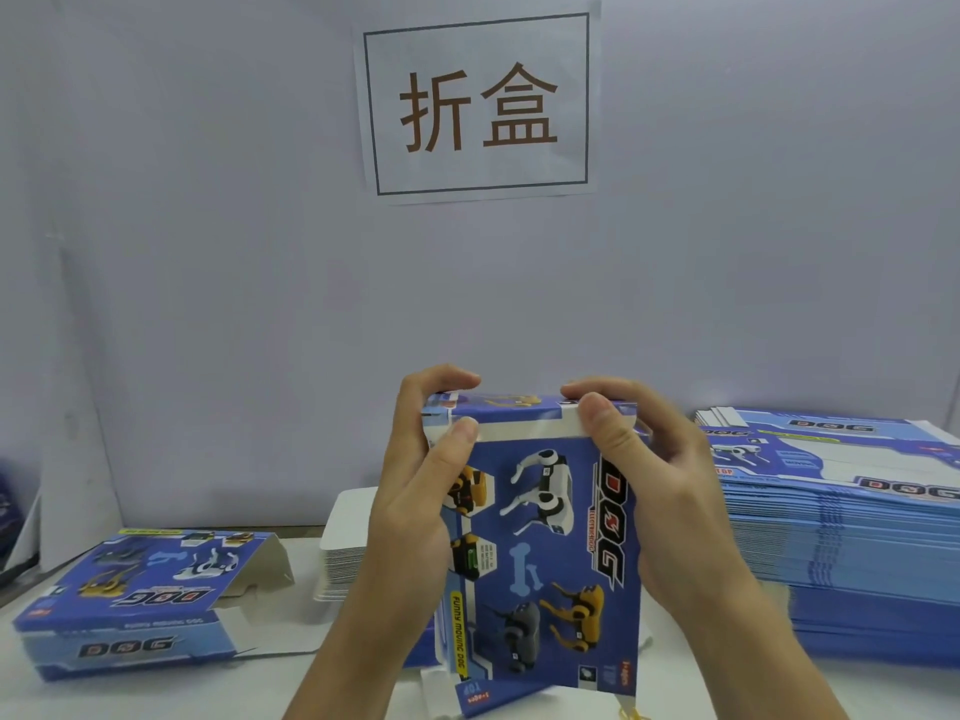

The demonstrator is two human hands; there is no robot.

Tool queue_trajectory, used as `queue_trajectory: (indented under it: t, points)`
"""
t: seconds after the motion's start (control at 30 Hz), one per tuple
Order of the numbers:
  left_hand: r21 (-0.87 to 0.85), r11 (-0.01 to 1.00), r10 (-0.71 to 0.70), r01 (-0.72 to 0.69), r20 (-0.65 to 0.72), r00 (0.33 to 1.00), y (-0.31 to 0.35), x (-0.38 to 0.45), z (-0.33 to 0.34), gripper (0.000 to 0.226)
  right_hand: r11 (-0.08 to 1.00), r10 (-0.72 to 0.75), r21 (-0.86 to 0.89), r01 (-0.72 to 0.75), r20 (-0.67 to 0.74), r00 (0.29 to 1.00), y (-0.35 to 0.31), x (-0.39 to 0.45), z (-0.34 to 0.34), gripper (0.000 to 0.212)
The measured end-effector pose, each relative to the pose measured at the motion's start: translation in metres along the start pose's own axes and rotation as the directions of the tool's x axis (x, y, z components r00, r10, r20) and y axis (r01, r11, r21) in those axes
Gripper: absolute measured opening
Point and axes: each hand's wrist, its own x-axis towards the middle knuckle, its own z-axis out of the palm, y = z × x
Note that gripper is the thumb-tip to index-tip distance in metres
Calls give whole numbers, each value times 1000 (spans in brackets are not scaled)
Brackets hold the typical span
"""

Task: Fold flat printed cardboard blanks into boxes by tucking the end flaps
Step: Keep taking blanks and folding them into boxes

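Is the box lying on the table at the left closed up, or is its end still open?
Open at its right end: the box on the left shows its plain brown flaps sticking out untucked. Its other end cannot be judged.

White table [270,683], pale top, running up to a plain wall. At 9 o'clock: a folded blue "DOG" box [140,600] lying on its side, one end open with its flaps loose. At 12 o'clock, just right of that box: a stack of white cards [348,543] with rounded corners. At 3 o'clock: a tall stack of flat printed blanks [852,553], blue edges, reaching the right border.
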Motion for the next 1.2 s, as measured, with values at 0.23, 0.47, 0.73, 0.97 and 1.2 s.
queue_trajectory:
  t: [0.23,0.47,0.73,0.97,1.2]
  points:
    - [-42,999,-11,13,51,999,2,3,-5,25,998,51,46,-52,27,998,-1,1,-3,24]
    - [-56,998,1,2,52,999,2,2,-2,16,992,86,89,-89,34,996,-2,3,-8,18]
    - [-19,999,44,-43,37,998,1,6,-3,18,995,62,74,-63,27,998,-3,2,-9,21]
    - [85,994,79,-74,-52,996,1,4,1,13,1000,-14,-16,13,-59,998,1,2,5,22]
    - [146,986,94,-83,-65,993,2,3,1,24,999,-39,13,39,-11,999,3,2,2,18]
